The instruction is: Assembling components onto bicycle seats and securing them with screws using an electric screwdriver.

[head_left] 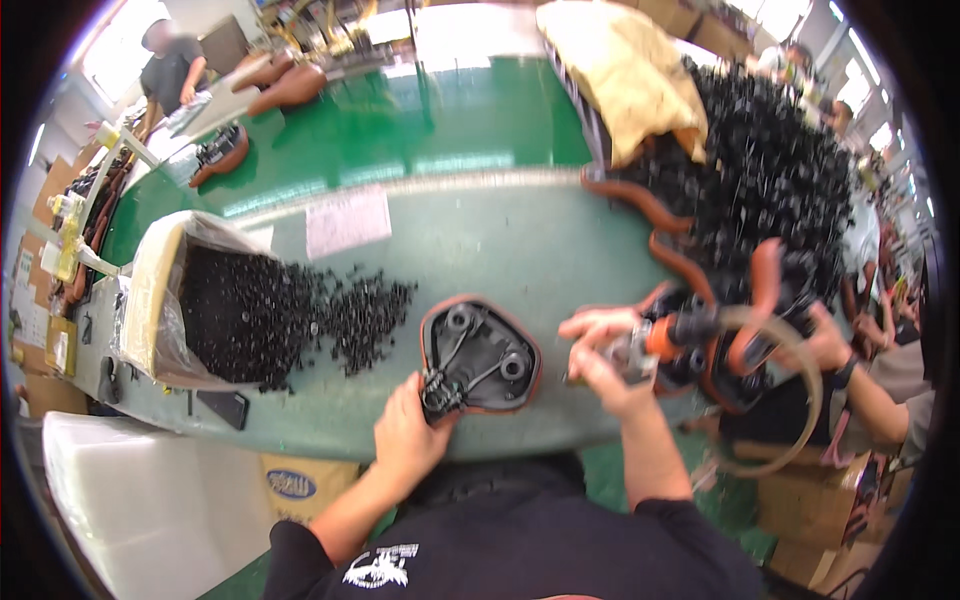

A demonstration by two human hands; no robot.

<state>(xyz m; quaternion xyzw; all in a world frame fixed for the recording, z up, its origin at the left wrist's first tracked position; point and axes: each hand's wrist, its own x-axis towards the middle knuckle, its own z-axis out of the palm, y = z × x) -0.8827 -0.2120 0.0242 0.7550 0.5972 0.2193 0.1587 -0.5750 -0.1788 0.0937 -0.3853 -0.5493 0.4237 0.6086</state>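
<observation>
A bicycle saddle (480,355) lies upside down on the bench in front of me, its black underside and metal rails showing inside a brown rim. My left hand (408,425) grips its lower left end, by a dark coil spring. To the right of the saddle, my right hand (612,365) is wrapped round a hand-held power tool (690,328) with an orange collar and black body. A pale hose loops down beside the tool. Blur hides the tool's tip, and the tool is apart from the saddle.
At left, a plastic-lined box (150,300) lies tipped, spilling small black parts (370,315). A pink paper sheet (348,222) lies behind. Large black parts (770,160) heap up at right, beside a paper sack (630,75). Another person's hand (826,342) handles brown-edged saddles close by my right.
</observation>
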